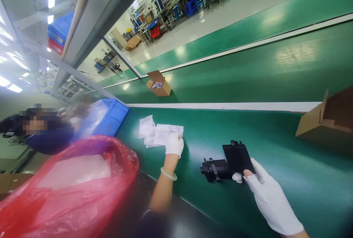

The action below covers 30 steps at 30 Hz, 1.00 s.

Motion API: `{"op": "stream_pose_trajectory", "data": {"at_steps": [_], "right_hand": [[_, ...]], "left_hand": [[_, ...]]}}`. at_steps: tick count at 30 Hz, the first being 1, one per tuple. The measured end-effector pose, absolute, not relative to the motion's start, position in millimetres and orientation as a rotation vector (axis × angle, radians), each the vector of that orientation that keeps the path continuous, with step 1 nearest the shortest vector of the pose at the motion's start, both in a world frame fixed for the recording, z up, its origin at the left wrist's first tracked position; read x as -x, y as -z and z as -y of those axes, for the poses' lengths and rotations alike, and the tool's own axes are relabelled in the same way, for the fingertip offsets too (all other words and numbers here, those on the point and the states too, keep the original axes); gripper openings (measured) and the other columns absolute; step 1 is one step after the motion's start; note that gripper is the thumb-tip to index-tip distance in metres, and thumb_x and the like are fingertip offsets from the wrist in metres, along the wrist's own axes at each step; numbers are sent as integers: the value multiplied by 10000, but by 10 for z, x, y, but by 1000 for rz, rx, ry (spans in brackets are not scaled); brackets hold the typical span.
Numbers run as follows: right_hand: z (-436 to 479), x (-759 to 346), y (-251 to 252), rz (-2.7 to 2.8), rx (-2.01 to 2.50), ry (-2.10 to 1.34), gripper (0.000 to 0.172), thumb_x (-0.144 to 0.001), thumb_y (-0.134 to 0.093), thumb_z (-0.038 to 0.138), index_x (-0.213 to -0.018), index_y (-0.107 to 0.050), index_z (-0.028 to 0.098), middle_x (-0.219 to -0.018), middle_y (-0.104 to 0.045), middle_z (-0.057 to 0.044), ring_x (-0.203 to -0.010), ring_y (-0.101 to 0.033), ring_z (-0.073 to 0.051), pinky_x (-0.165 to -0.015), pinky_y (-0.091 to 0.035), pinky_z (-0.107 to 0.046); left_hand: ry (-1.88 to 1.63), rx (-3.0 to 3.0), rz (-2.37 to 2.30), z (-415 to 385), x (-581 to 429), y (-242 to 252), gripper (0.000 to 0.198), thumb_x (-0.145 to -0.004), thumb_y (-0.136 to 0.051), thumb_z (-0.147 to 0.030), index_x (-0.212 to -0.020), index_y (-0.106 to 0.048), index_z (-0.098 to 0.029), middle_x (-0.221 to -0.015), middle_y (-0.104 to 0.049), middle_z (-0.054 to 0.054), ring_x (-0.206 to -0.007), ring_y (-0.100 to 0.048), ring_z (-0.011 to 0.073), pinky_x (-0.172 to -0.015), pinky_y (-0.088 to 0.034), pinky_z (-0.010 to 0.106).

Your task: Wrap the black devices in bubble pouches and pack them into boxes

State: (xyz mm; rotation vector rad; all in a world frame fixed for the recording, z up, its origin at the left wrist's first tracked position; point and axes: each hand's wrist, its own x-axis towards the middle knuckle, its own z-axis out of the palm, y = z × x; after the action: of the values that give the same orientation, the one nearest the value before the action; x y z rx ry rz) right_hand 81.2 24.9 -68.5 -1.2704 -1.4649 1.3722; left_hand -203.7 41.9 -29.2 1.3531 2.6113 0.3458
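My left hand (174, 145), in a white glove with a pale bangle at the wrist, is closed at the right end of a bubble-wrap bag (163, 134). More clear bubble-wrap bags (146, 126) lie loosely overlapped to its left on the green work surface. In my white-gloved right hand (271, 197) is a black plastic device (237, 157), gripped by its flat panel. A ribbed cylindrical part (216, 169) of the device points left. My right thumb lies on the panel, and a white fingertip shows under its lower edge; the other fingers are mostly hidden.
A red plastic bag (121, 153) with white material fills the lower left. Behind it stands a blue bin (114, 116), with a co-worker (49, 135) beside it. A small open carton (162, 89) sits beyond the white rail (220, 106); a larger carton (317, 127) stands right.
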Motion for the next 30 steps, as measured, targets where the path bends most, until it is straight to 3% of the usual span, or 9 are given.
{"op": "stream_pose_trajectory", "data": {"at_steps": [3,9,12,15,18,22,24,27,30], "right_hand": [[-250,-757,582,1279,1191,-1569,707,-812,-547,627,-1295,-505,113,-740,-661,-71,-651,-639,-212,-678,-562,-288],[-269,-766,473,1190,1182,-1556,676,-753,-608,595,-1265,-517,163,-1222,-598,-127,-897,-662,-265,-741,-574,-300],[-293,-842,461,1364,1338,-1527,631,-793,-528,585,-1303,-490,216,-1207,-616,-80,-1000,-635,-261,-829,-544,-312],[-323,-891,441,1545,1515,-1419,612,-809,-453,575,-1335,-456,261,-1035,-682,-46,-958,-643,-274,-817,-525,-371],[-349,-868,437,1587,1570,-1334,701,-782,-449,570,-1401,-386,248,-915,-695,-48,-868,-656,-302,-769,-521,-416],[-387,-802,507,1224,1409,-1455,928,-760,-554,566,-1515,-142,217,-1139,-645,-90,-910,-662,-268,-816,-544,-378],[-408,-792,548,1014,1318,-1532,1014,-737,-589,613,-1524,-103,196,-1186,-620,-107,-935,-656,-253,-812,-561,-344],[-442,-803,570,967,1262,-1562,1020,-716,-616,640,-1516,-160,201,-1227,-596,-103,-1049,-615,-256,-784,-576,-307],[-487,-824,569,1144,1239,-1489,862,-737,-581,601,-1443,-327,176,-1284,-557,-110,-1187,-529,-277,-845,-556,-315]], "left_hand": [[-463,-1428,-2476,-414,1933,285,142,-800,-451,-134,-730,-573,-153,-818,-605,76,-839,-578,213,-794,-453,332],[-605,-1733,-1806,-603,1354,54,75,-794,-522,-202,-741,-572,-185,-822,-618,-14,-769,-570,120,-764,-459,218],[-652,-1787,-1539,-707,1149,-66,49,-752,-549,-154,-708,-558,-175,-796,-596,-19,-758,-547,116,-745,-444,223],[-777,-1805,-1423,-770,1058,-202,65,-753,-533,-134,-697,-528,-167,-790,-568,-5,-768,-530,122,-720,-435,235],[-822,-2012,-1400,-773,980,-332,56,-749,-535,-133,-704,-526,-166,-882,-561,12,-801,-525,123,-725,-444,237],[-647,-2502,-1380,-690,884,-431,45,-765,-533,-171,-758,-577,-168,-1077,-553,41,-919,-531,154,-789,-452,277],[-472,-2696,-1348,-643,865,-437,75,-779,-537,-212,-789,-603,-178,-1144,-550,46,-981,-528,189,-790,-448,311],[-322,-2822,-1379,-614,820,-411,105,-792,-542,-260,-810,-619,-192,-1151,-554,46,-1003,-522,216,-745,-434,337],[-347,-2876,-1361,-649,697,-367,148,-802,-541,-304,-799,-629,-185,-1146,-554,50,-974,-515,213,-746,-431,351]]}}
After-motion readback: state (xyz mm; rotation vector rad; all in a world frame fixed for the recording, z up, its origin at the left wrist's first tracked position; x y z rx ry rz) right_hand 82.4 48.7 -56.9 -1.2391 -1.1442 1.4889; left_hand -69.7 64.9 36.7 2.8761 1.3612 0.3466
